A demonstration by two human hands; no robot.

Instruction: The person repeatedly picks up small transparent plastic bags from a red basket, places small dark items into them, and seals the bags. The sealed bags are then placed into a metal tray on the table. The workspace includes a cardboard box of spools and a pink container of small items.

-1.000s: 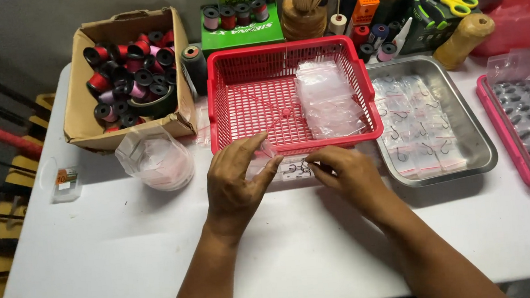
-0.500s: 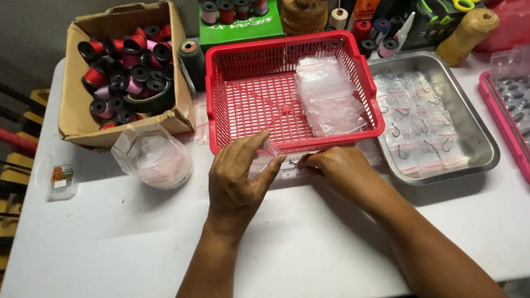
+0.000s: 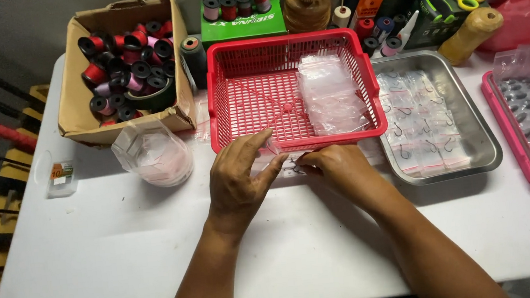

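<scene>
**Clear plastic bag pinched at the basket's front edge**

Clear plastic is the material in hand: we see a small transparent bag (image 3: pixel 276 153) held between both hands just in front of the red basket (image 3: pixel 235 100), low over the white counter (image 3: pixel 126 244). The left hand (image 3: pixel 237 182) has its fingers (image 3: pixel 253 145) narrowed onto the bag's upper left edge — thumb and forefinger pinched. The right hand (image 3: pixel 336 168) lies knuckles-up beside it, fingers (image 3: pixel 304 159) curled in close on the bag's right side; what sits under them we cannot tell.

Surroundings, noted as seen:
- Inside the red basket, to its right half, a loose stack of clear bags (image 3: pixel 330 95).
- Right of the basket, a steel tray (image 3: pixel 482 149) lined with flat packets holding small hooks.
- Far right, a pink tray (image 3: pixel 505 121) under a clear blister sheet.
- Left, a cardboard box (image 3: pixel 76 114) full of thread spools — black, red, pink.
- Just below the box, a clear plastic container (image 3: pixel 154 155), tilted.
- Near the counter's left edge, a small clear case (image 3: pixel 60 176).
</scene>
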